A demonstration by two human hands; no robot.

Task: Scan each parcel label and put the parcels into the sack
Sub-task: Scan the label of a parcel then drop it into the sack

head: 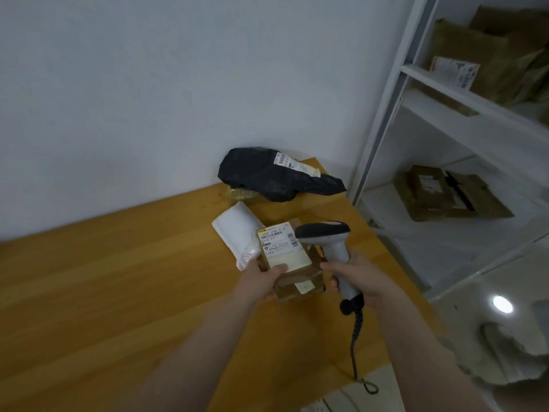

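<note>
Right hand (361, 281) wraps the grey handle of the barcode scanner (337, 251), whose head sits just beside the label (280, 243). Coiled cable (355, 334) hangs below. Left hand (261, 279) grips the brown cardboard parcel (300, 282), thumb on top, over the wooden table (104, 292); contact with the table cannot be told. White mailer (236, 228) and black poly-bag parcel (267, 173) lie behind on the table. Shelf unit (439, 83) at right holds cardboard boxes.

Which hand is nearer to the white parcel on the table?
Left. The left hand, holding the brown box, is just beside the white parcel; the right hand grips the scanner, farther right.
</note>
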